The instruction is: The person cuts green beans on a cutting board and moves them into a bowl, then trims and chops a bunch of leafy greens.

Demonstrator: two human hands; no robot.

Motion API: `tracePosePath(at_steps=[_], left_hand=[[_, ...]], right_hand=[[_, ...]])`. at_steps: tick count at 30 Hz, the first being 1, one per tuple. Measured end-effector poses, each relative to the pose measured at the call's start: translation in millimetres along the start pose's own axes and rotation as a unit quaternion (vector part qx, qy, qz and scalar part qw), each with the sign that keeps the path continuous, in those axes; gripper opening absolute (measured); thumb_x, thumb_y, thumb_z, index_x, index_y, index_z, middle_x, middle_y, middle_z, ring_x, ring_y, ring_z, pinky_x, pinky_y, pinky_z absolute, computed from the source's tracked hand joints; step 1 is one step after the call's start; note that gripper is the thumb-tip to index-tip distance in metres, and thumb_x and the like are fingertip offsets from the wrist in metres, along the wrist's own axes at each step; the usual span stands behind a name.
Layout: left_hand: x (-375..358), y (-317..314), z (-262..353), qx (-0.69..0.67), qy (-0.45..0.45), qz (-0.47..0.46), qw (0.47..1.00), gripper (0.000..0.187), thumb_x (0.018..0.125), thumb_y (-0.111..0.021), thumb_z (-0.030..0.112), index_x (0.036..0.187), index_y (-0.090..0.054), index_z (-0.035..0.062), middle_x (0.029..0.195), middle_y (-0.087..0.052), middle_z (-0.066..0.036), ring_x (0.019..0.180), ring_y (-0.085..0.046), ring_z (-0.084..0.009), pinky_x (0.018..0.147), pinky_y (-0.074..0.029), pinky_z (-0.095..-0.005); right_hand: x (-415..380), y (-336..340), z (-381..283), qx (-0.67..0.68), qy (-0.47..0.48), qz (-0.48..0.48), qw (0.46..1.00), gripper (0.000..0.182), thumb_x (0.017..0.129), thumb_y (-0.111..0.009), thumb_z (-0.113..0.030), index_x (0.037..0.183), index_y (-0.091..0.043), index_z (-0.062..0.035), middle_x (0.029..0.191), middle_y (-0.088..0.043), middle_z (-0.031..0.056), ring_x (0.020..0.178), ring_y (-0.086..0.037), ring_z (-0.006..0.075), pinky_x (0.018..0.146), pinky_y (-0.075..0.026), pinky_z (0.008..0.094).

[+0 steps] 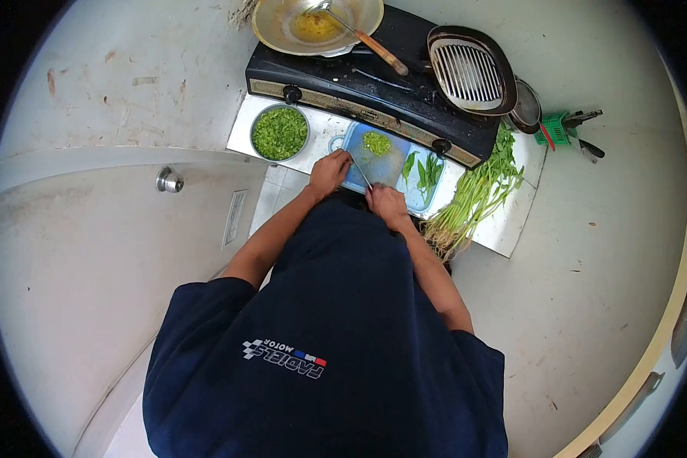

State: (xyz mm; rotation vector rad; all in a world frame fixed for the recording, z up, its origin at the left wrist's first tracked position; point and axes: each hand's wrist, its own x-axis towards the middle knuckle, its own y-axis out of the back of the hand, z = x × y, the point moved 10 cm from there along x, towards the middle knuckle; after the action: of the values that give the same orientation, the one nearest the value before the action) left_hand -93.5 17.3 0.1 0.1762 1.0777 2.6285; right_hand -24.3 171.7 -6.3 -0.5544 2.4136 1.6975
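My right hand (389,204) grips a knife (361,174), and its thin blade slants up and left across a blue cutting board (393,174). My left hand (328,172) rests with curled fingers on the board's left edge, right beside the blade tip; I see nothing in it. A small pile of chopped greens (376,143) lies at the board's far side. Whole green leaves (424,169) lie on its right part. A metal bowl (280,133) full of chopped greens stands to the left of the board.
Behind the board is a black two-burner stove (374,95) with a wok (317,23) holding a spatula and a grill pan (469,72). A bunch of long leafy stalks (473,195) lies right of the board. A door with a knob (169,180) is on the left.
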Motion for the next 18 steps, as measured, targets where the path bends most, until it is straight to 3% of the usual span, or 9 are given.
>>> tracePosePath(at_steps=[7, 18], left_hand=[[2.7, -3.1, -3.8, 0.0, -0.017, -0.008, 1.0, 0.01, 0.095, -0.067, 0.016, 0.101, -0.069, 0.008, 0.099, -0.069, -0.011, 0.085, -0.07, -0.0362, 0.074, -0.056, -0.0456], [-0.7, 3.3, 1.7, 0.027, -0.026, 0.014, 0.999, 0.012, 0.097, -0.066, 0.021, 0.103, -0.071, 0.0105, 0.095, -0.065, -0.011, 0.081, -0.069, -0.037, 0.071, -0.056, -0.0473]], right_hand=[[-8.1, 7.5, 17.3, 0.013, 0.002, 0.03, 0.999, 0.043, 0.103, -0.056, -0.037, 0.093, -0.068, 0.0029, 0.078, -0.071, 0.0274, 0.074, -0.072, 0.0463, 0.071, -0.058, 0.0531], [7.6, -3.1, -3.9, 0.031, -0.011, -0.029, 0.999, 0.046, 0.104, -0.053, -0.04, 0.097, -0.073, 0.0007, 0.088, -0.074, 0.0261, 0.084, -0.073, 0.0453, 0.079, -0.059, 0.0529]])
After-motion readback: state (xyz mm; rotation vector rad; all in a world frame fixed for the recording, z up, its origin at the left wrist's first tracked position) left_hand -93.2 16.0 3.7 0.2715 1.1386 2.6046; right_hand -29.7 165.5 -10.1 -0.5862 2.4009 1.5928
